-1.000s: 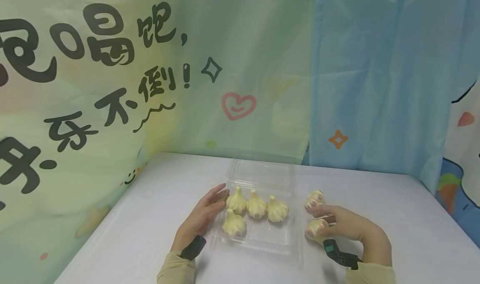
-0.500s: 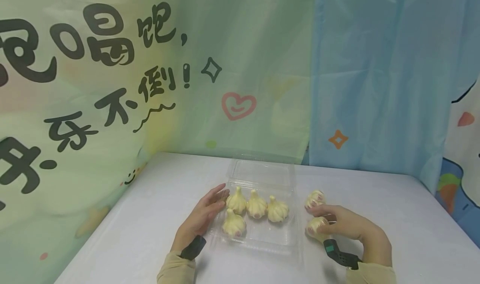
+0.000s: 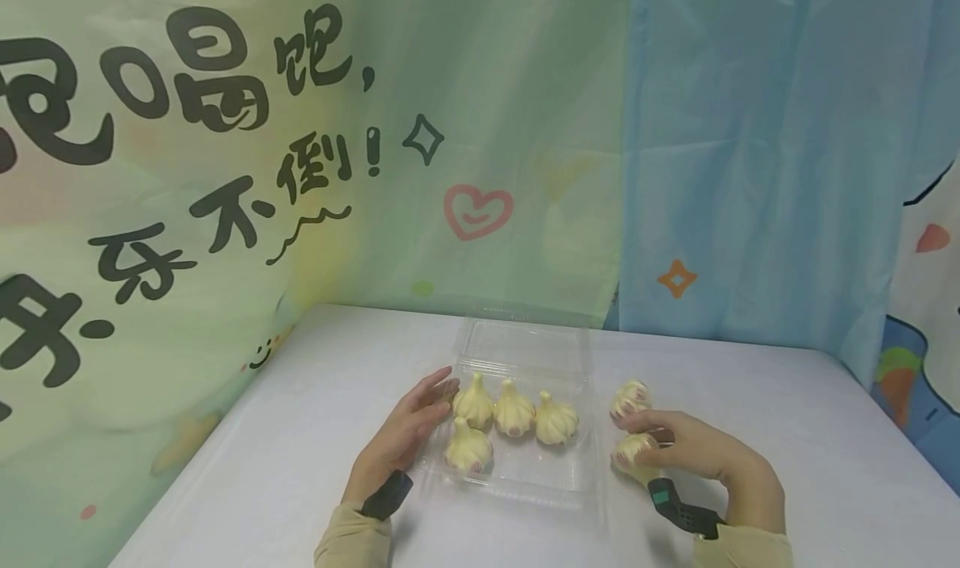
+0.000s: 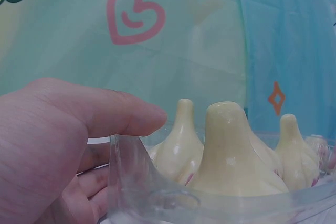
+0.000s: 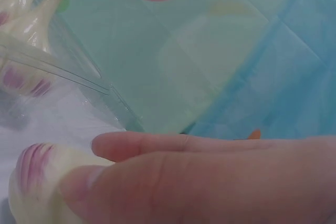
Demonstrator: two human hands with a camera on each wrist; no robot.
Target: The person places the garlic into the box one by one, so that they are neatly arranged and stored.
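A clear plastic clamshell container (image 3: 551, 476) stands on the table with its lid folded back. Several garlic bulbs lie inside, one garlic bulb (image 3: 468, 447) in front of a row of others. My left hand (image 3: 408, 426) holds the container's left side; in the left wrist view the thumb (image 4: 142, 116) reaches over the rim while the other fingers stay outside the wall. To the right of the container, my right hand (image 3: 697, 451) grips a garlic bulb (image 5: 37, 182) between thumb and fingers. Part of that bulb is hidden behind the thumb.
Just beyond my right fingers lies another garlic bulb (image 3: 630, 399) on the white table (image 3: 247, 476). The open lid (image 3: 525, 343) extends toward the table's back edge. Printed curtains (image 3: 480, 134) hang behind the table and along its left side.
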